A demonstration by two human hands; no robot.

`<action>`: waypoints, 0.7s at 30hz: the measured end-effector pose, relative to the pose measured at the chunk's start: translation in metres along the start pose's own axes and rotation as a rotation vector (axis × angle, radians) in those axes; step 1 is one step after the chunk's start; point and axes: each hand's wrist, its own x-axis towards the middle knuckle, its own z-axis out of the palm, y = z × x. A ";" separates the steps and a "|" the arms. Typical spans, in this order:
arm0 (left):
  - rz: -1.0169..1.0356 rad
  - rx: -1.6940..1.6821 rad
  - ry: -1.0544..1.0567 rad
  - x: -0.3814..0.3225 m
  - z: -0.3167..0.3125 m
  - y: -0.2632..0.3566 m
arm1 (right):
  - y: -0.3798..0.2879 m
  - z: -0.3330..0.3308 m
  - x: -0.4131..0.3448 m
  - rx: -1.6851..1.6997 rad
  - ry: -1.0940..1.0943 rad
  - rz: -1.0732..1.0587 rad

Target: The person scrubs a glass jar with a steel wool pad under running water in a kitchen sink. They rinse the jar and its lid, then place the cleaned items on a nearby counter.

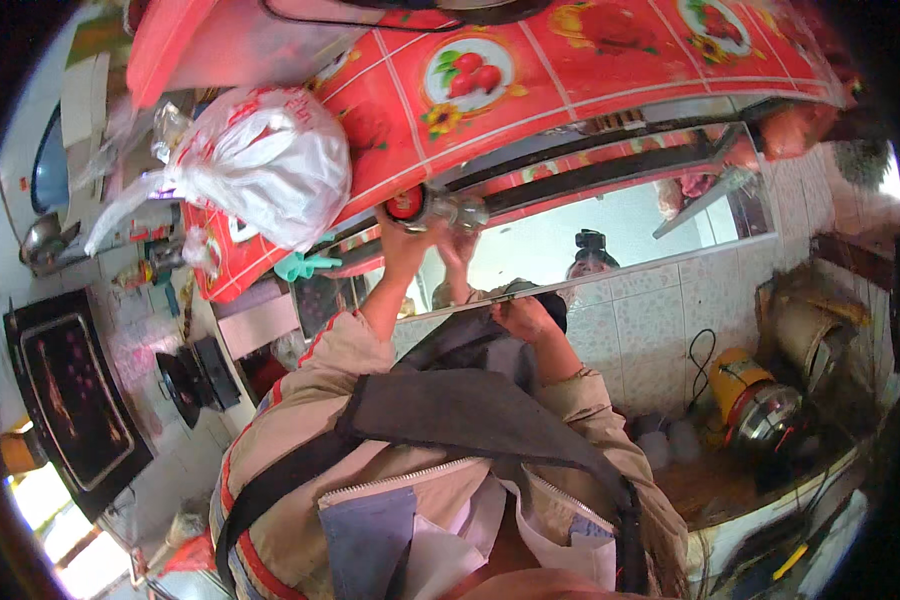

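Note:
My left hand (409, 236) is raised under the edge of the red tablecloth (487, 97), closed around a glass jar with a red and black lid (405, 204). A mirrored panel (510, 247) beside it reflects the jar and that hand. My right hand (525, 316) is at the lower edge of this panel, fingers curled, near black cloth; whether it grips the edge or the cloth cannot be told. A tied white plastic bag (270, 165) rests on the tablecloth, left of the jar. A dark apron (465, 412) hangs over my front.
A teal plastic item (306, 266) juts out below the cloth's edge. A black-topped stove (79, 397) stands at far left. To the lower right are a yellow and metal appliance (754, 397) and a dark cord (697, 367) by the tiled wall (645, 315).

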 end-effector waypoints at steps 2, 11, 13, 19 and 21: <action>0.026 0.064 0.253 0.009 -0.023 -0.038 | 0.002 -0.004 0.002 0.059 0.004 -0.010; -0.330 0.517 0.201 0.079 -0.128 -0.138 | -0.002 0.012 -0.004 -0.006 -0.082 -0.081; -0.339 0.567 0.118 0.088 -0.129 -0.133 | 0.000 0.005 -0.003 -0.256 0.055 -0.168; -0.203 0.400 0.084 -0.021 -0.143 -0.096 | -0.004 0.042 -0.018 -0.015 0.229 -0.038; -0.115 0.179 0.273 -0.090 -0.157 -0.007 | -0.011 0.049 -0.017 -0.022 0.195 -0.023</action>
